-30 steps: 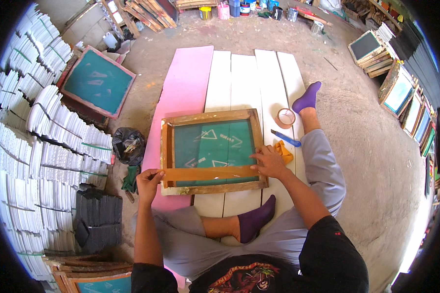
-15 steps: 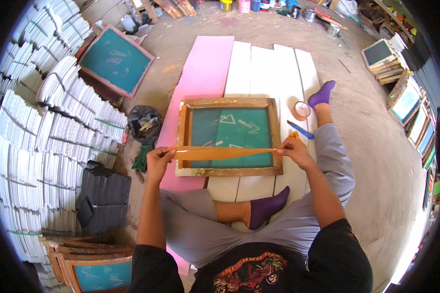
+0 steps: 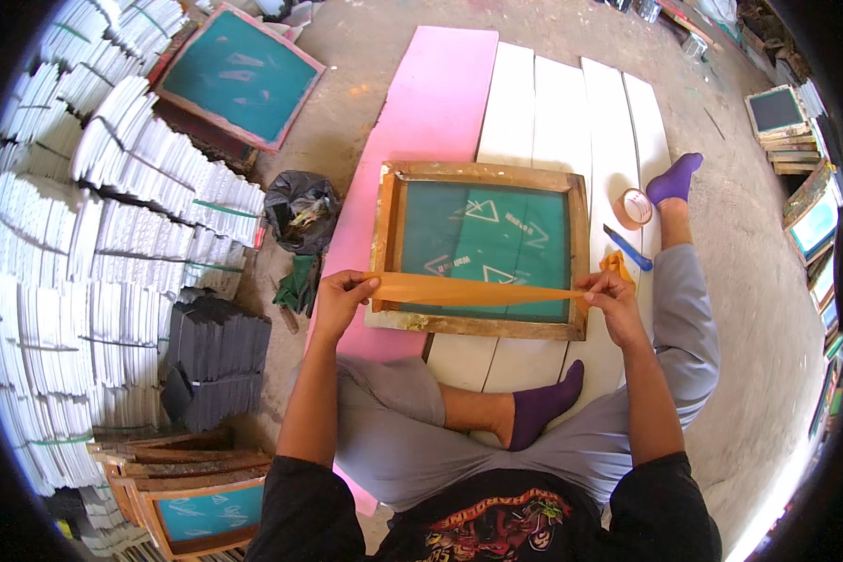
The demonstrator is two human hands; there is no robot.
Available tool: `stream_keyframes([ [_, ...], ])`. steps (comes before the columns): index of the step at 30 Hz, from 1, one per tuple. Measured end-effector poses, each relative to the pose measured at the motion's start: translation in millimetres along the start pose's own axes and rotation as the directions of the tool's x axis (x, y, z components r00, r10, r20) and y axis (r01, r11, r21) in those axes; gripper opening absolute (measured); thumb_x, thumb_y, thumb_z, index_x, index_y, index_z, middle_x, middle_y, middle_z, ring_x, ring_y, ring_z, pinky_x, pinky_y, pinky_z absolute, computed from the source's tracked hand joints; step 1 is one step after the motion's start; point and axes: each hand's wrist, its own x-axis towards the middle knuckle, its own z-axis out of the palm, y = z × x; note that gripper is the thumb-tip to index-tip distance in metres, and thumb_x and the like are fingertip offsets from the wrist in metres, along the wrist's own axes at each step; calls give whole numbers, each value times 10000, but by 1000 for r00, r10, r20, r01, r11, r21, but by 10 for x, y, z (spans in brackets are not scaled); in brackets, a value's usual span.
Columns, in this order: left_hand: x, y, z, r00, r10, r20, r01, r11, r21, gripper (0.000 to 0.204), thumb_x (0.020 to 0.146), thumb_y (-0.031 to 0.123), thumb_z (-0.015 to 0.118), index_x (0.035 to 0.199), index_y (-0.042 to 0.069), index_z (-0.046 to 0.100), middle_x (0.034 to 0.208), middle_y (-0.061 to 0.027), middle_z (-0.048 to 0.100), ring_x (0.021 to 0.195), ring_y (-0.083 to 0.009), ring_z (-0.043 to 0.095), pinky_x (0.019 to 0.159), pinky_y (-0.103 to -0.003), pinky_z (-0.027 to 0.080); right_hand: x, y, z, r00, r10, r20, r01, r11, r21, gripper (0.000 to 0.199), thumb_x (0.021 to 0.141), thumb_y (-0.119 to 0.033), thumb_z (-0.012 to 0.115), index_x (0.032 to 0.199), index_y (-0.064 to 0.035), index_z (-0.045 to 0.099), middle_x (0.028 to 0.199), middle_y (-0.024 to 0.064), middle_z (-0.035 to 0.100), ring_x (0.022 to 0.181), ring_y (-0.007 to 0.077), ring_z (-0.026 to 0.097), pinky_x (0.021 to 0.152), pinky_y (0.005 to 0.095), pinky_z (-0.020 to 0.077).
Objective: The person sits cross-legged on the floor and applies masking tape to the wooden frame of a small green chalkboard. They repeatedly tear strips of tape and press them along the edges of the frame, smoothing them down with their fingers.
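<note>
A strip of brown packing tape (image 3: 478, 289) is stretched between my two hands, over the near part of a wooden-framed printing screen (image 3: 482, 215). My left hand (image 3: 345, 298) pinches the strip's left end by the frame's near left corner. At the right side of the frame, my right hand (image 3: 613, 304) pinches the other end. The screen has green mesh with pale triangles and lettering, and lies flat on the boards. Beyond my right hand lie a crumpled bit of brown tape (image 3: 618, 265), a blue utility knife (image 3: 629, 249) and a roll of tape (image 3: 634, 208).
White boards (image 3: 560, 103) and a pink board (image 3: 431, 103) lie under the screen. To the left stand tall white stacks (image 3: 42, 309), a black plastic bag (image 3: 300, 211) and a leaning green screen (image 3: 239, 80). More framed screens (image 3: 206, 515) lean at lower left, others along the right.
The view has shifted, so the scene sits further right. Both hands still hold the tape taut over the screen, with little visible change in their grip.
</note>
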Motion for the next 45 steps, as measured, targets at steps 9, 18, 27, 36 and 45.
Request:
stream_keyframes([
  [9, 155, -141, 38, 997, -69, 33, 71, 994, -79, 217, 885, 159, 806, 968, -34, 753, 814, -54, 729, 676, -91, 618, 627, -242, 487, 47, 139, -51, 953, 298, 57, -303, 943, 137, 103, 902, -45, 704, 933, -70, 609, 826, 47, 686, 739, 137, 667, 685, 278, 518],
  [18, 256, -145, 47, 998, -68, 9, 68, 995, -74, 191, 894, 140, 793, 964, -33, 751, 798, -51, 725, 638, -86, 597, 606, -230, 478, -28, 133, 65, 944, 324, 65, -330, 937, 112, 302, 814, 47, 775, 1072, -11, 629, 953, 102, 724, 825, 154, 695, 715, 295, 576],
  [27, 202, -144, 65, 998, -43, 49, 46, 997, -64, 192, 888, 131, 786, 983, -31, 746, 826, -61, 730, 668, -109, 614, 631, -255, 500, -127, 288, -30, 945, 326, 12, -323, 940, -106, 280, 770, 30, 769, 1040, 24, 694, 942, 102, 733, 808, 140, 681, 698, 293, 557],
  [36, 149, -181, 44, 999, -40, 28, 42, 997, -64, 183, 892, 123, 782, 974, -37, 750, 797, -60, 722, 645, -105, 606, 604, -263, 499, -191, 95, -48, 926, 373, 57, -369, 927, -68, 122, 847, -73, 765, 922, 2, 705, 760, 48, 687, 621, 123, 599, 569, 266, 466],
  [45, 152, -274, -11, 998, -42, 36, 43, 998, -40, 174, 892, 121, 781, 953, -40, 757, 754, -59, 712, 615, -98, 595, 583, -254, 487, -211, 133, -57, 951, 304, -48, -308, 934, -179, 173, 856, -50, 768, 971, 68, 715, 787, 80, 700, 637, 120, 619, 568, 273, 494],
])
